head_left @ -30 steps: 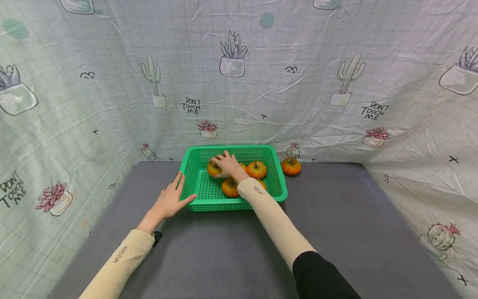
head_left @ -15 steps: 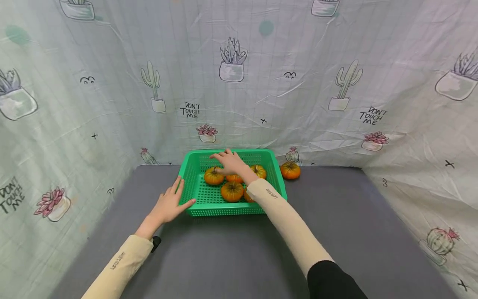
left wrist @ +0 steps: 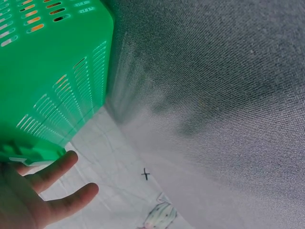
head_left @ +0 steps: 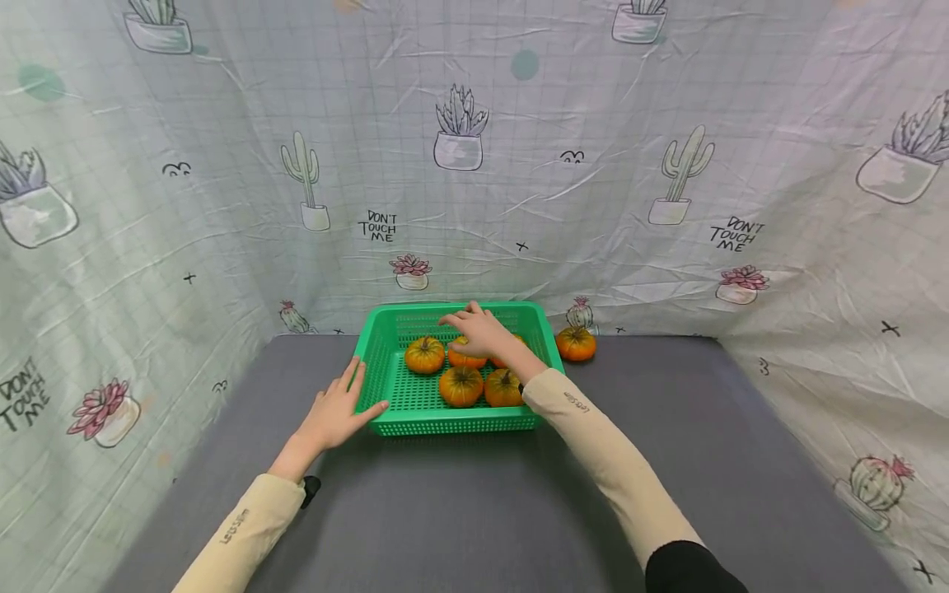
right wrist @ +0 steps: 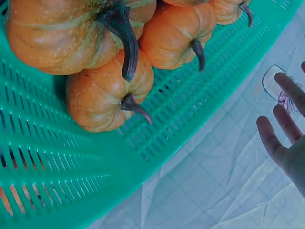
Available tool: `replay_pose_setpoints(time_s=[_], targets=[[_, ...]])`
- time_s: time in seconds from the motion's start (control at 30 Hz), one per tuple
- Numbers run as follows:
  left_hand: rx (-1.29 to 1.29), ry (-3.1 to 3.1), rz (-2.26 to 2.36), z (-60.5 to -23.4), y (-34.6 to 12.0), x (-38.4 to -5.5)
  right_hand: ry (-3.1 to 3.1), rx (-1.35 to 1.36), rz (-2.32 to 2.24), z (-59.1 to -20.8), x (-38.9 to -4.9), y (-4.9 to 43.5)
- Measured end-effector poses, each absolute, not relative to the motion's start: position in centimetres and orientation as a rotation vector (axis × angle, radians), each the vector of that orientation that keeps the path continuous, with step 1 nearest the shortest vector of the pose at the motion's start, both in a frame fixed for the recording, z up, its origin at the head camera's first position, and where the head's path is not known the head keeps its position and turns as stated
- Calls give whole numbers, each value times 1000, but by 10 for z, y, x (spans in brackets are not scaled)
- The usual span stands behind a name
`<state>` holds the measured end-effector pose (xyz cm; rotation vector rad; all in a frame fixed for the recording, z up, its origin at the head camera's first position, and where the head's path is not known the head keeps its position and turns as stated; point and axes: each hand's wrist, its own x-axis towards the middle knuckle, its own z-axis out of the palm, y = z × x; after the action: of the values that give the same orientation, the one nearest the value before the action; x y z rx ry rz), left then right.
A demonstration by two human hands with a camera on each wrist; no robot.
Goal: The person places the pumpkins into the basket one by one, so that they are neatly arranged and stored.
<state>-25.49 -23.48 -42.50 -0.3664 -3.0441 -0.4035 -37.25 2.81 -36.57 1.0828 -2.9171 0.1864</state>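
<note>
A green slotted plastic basket [head_left: 445, 425] stands against the back cloth with several small orange pumpkins [head_left: 461, 387] in it. My left hand [head_left: 332, 416] rests at the basket's left rim, fingers straight and spread; the left wrist view shows its fingertips beside the green wall [left wrist: 71, 90]. Over the pumpkins hovers my right hand [head_left: 485, 333], loosely spread and holding nothing. It partly covers the back-row pumpkins. The leftmost pumpkin [head_left: 425, 355] sits upright, apart from both hands. In the right wrist view, dark curved stems [right wrist: 125, 45] show on the pumpkins, with the right fingers off to the side.
One more pumpkin [head_left: 576, 344] lies outside, by the basket's back right corner. Beneath everything is a dark grey table [head_left: 460, 511]. A pale cloth [head_left: 630, 247] printed with cacti hangs at the back and both sides.
My right hand has let go of the leftmost pumpkin and moved right above the others. The left hand stays at the basket's left rim. The whole head view has shifted slightly downward.
</note>
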Motion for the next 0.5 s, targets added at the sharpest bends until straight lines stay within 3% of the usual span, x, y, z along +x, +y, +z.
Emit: replay_pose_setpoints(time_s=[0.5], targets=[[-372, -3043, -404, -425, -234, -254, -2785, 1182, 219, -350, -356, 59]])
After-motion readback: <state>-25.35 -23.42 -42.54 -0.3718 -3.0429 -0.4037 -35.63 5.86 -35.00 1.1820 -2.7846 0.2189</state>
